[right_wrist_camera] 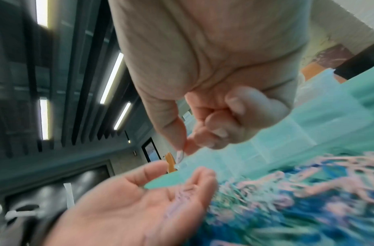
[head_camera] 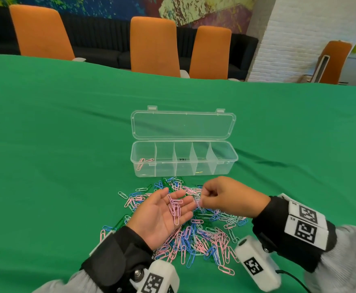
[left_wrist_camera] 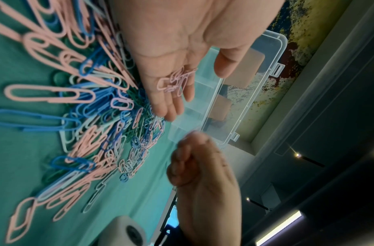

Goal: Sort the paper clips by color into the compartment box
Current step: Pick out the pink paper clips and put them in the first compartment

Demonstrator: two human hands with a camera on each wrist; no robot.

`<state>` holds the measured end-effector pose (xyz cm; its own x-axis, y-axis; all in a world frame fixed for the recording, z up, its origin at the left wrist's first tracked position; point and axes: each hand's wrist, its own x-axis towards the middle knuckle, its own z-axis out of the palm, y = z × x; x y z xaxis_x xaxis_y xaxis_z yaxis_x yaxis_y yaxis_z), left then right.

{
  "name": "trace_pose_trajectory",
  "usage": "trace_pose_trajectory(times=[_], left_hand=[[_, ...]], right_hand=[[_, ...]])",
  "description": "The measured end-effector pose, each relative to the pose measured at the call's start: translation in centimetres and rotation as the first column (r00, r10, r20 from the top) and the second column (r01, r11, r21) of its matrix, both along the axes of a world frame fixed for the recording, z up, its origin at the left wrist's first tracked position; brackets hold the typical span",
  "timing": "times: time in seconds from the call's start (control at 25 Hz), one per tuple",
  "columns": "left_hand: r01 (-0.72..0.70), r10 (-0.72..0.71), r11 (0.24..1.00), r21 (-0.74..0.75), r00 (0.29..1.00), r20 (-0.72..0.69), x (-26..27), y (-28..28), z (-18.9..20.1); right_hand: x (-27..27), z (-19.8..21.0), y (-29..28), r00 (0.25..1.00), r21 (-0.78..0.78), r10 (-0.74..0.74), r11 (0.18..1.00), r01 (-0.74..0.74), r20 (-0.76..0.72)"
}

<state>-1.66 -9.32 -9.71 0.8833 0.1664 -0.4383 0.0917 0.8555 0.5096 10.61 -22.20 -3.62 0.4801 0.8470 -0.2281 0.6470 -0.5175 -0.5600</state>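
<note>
A heap of pink, blue, green and white paper clips (head_camera: 194, 229) lies on the green cloth in front of the clear compartment box (head_camera: 225, 163), whose lid is folded back. Pink clips (head_camera: 144, 162) lie in the box's leftmost compartment. My left hand (head_camera: 162, 216) is held palm up over the heap, fingers straight, with several pink clips (head_camera: 175, 208) resting on it, also the pink clips (left_wrist_camera: 175, 81) in the left wrist view. My right hand (head_camera: 225, 197) hovers just right of it, thumb and forefinger pinching a pale clip (right_wrist_camera: 179, 155) at the left fingertips.
The green-covered table (head_camera: 67, 134) stretches wide on all sides of the box. Orange chairs (head_camera: 154, 45) stand along its far edge, with a white brick pillar (head_camera: 295, 39) behind on the right. Wrist cameras with marker tags sit at the near edge.
</note>
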Motion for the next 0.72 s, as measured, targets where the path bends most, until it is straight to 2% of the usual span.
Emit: trace_pose_trajectory(times=[0.08, 0.12, 0.2, 0.28, 0.36, 0.52, 0.72], left_hand=[[0.036, -0.036, 0.999, -0.014, 0.999, 0.001, 0.0, -0.1, 0.0], [0.039, -0.039, 0.999, -0.023, 0.999, 0.002, 0.0, -0.1, 0.0], [0.021, -0.021, 0.999, -0.039, 1.0, 0.012, 0.0, 0.1, 0.0], [0.004, -0.003, 0.999, -0.042, 1.0, 0.02, 0.0, 0.2, 0.1], [-0.006, 0.006, 0.999, -0.034, 1.0, 0.015, 0.0, 0.2, 0.3], [-0.005, 0.005, 1.0, 0.002, 1.0, -0.005, -0.1, 0.2, 0.4], [-0.005, 0.005, 1.0, 0.022, 1.0, -0.02, -0.1, 0.2, 0.4]], right_hand=[[0.1, 0.9, 0.3, 0.999, 0.112, -0.031, 0.993, 0.036, -0.041], [0.2, 1.0, 0.3, 1.0, 0.085, -0.004, 0.996, 0.004, 0.006], [-0.1, 0.5, 0.0, 0.983, -0.11, 0.126, 0.988, -0.111, 0.135], [-0.9, -0.8, -0.5, 0.951, -0.306, 0.245, 0.935, -0.18, 0.189], [-1.4, -2.1, -0.8, 0.923, -0.39, 0.316, 0.896, -0.213, 0.221], [-0.8, -2.8, -0.8, 0.903, -0.369, 0.326, 0.905, -0.212, 0.282], [-1.0, -2.9, -0.8, 0.928, -0.325, 0.291, 0.923, -0.207, 0.234]])
